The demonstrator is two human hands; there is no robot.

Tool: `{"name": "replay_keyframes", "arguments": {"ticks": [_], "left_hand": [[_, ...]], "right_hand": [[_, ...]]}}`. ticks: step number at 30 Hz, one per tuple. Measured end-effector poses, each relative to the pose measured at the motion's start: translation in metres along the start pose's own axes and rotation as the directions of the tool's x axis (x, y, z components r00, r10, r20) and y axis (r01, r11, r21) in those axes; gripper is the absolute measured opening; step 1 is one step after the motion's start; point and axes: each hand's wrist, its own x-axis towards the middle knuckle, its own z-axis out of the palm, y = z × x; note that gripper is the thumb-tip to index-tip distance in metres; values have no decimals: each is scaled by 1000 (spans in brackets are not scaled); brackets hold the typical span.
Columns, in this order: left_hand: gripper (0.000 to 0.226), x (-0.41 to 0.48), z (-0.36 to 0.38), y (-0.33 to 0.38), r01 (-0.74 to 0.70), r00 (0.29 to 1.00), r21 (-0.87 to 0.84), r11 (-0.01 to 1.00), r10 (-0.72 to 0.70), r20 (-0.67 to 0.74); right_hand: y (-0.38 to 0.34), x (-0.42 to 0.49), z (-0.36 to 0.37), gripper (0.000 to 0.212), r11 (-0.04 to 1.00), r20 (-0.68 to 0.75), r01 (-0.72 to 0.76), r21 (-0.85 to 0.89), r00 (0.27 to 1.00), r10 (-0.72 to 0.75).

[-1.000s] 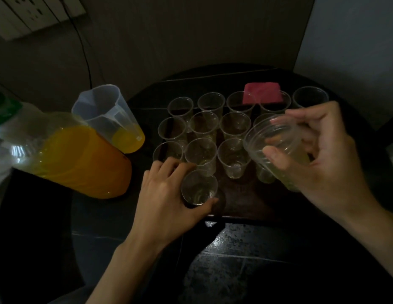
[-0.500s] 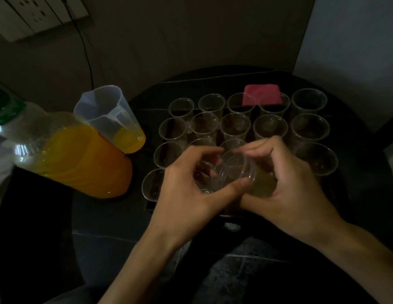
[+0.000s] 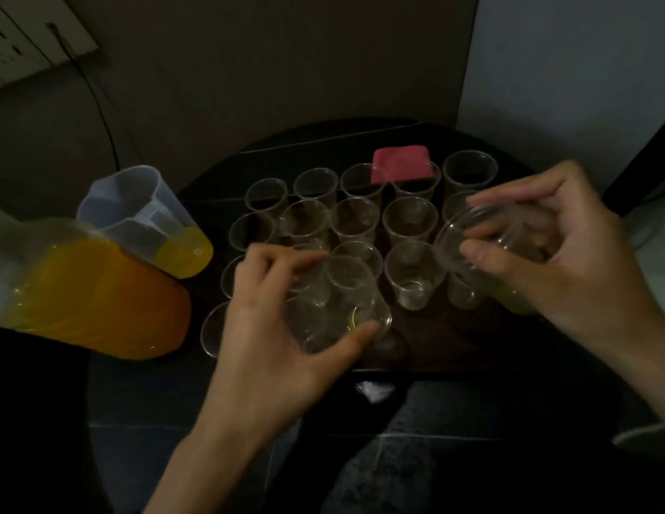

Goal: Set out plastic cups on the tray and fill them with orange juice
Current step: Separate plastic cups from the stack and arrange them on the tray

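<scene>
Nearest the camera, the left hand [image 3: 271,350] is clamped on a single clear plastic cup [image 3: 342,302], thumb on its near side and fingers curled over the far side; the cup is tilted and blurred, low over the near edge of the dark tray [image 3: 453,343], and whether it touches the tray cannot be told. To the right and a little farther, the right hand [image 3: 557,254] grips a stack of clear cups [image 3: 468,239] lying on its side, mouth turned toward the left, thumb under the rim and fingers over the top. Beneath and beyond both hands, empty cups [image 3: 410,220] stand upright in rows on the tray, close together, some touching. At the left of the table [image 3: 145,395] lies a large juice bottle [image 3: 97,302], about half full of orange liquid. Just behind it stands a translucent measuring jug [image 3: 145,213] with a little juice in the bottom. At the far edge, a red sponge [image 3: 401,166] sits behind the last row of cups
</scene>
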Motion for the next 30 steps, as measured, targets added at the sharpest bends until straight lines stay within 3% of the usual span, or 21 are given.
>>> {"name": "replay_keyframes", "arguments": {"ticks": [4,10,23,30], "left_hand": [[80,-3,29,-10,-94,995,216,972,81,65],[81,-5,51,-26,-137,990,373,918,113,85],[78,-3,56,-34,-132,991,439,889,106,82],[87,-3,56,-34,-119,992,435,893,90,87]], "right_hand": [[4,-4,-5,53,1000,13,9,-4,1000,-9],[5,-3,-10,52,1000,3,20,-17,1000,-20],[9,-3,-10,67,1000,-20,18,-21,1000,-18],[12,-3,-8,61,1000,-18,23,-14,1000,-23]]}}
